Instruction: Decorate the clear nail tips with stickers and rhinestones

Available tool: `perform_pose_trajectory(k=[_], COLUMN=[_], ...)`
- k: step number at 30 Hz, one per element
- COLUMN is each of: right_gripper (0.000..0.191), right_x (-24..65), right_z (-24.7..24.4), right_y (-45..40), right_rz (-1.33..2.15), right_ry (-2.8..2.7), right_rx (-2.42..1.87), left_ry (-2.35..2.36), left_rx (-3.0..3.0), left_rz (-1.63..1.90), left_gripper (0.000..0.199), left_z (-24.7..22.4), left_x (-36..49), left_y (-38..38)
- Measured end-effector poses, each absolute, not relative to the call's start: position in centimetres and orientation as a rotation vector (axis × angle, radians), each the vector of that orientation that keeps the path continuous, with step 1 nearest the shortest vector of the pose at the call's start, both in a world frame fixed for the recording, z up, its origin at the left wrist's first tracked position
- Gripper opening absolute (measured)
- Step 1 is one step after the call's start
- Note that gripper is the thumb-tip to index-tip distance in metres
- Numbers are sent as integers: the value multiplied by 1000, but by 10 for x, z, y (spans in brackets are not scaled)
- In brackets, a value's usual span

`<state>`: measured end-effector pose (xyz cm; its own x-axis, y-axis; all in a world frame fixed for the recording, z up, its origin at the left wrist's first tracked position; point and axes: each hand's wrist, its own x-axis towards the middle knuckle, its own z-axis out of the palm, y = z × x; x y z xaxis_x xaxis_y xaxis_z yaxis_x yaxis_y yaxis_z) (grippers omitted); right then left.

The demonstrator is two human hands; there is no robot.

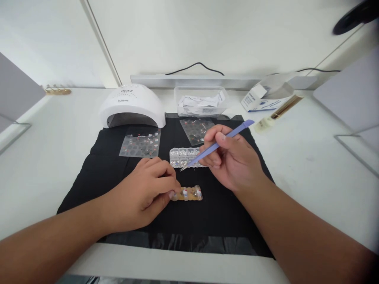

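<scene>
My left hand point(151, 193) is closed, thumb and fingers pinching the left end of a small amber strip point(191, 194) that bears decorated nail tips. My right hand point(232, 157) grips a purple pen-like tool point(222, 142) between thumb and fingers. Its thin tip points down and left, above the black cloth and close to the front edge of a clear compartment case point(175, 157) with small shiny pieces. The right fingers hide the case's right part. Two clear sticker sheets, one point(140, 142) on the left and one point(195, 130) behind the case, lie on the cloth.
A white domed lamp point(133, 102) stands at the back left of the black cloth point(213, 221). Behind the cloth is a clear tub point(201, 103) of packets. At the back right are an open white box point(263, 98) and a bottle point(265, 124) with a gold cap.
</scene>
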<state>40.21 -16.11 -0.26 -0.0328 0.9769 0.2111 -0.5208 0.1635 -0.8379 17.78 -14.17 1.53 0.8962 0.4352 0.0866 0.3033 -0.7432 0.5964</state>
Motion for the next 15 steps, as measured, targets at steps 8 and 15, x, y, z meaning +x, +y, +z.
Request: perform_pose_trajectory(k=[8, 15], right_gripper=[13, 14], right_x=[402, 401], right_z=[-2, -1], right_y=[-162, -162], right_rz=[1336, 1333], right_ry=[-955, -952], right_rx=[-628, -652], left_ry=[513, 529], left_rx=[2474, 2467], left_rz=[241, 218], left_gripper=[32, 33], left_z=[15, 16], left_x=[179, 178], left_y=[-139, -141])
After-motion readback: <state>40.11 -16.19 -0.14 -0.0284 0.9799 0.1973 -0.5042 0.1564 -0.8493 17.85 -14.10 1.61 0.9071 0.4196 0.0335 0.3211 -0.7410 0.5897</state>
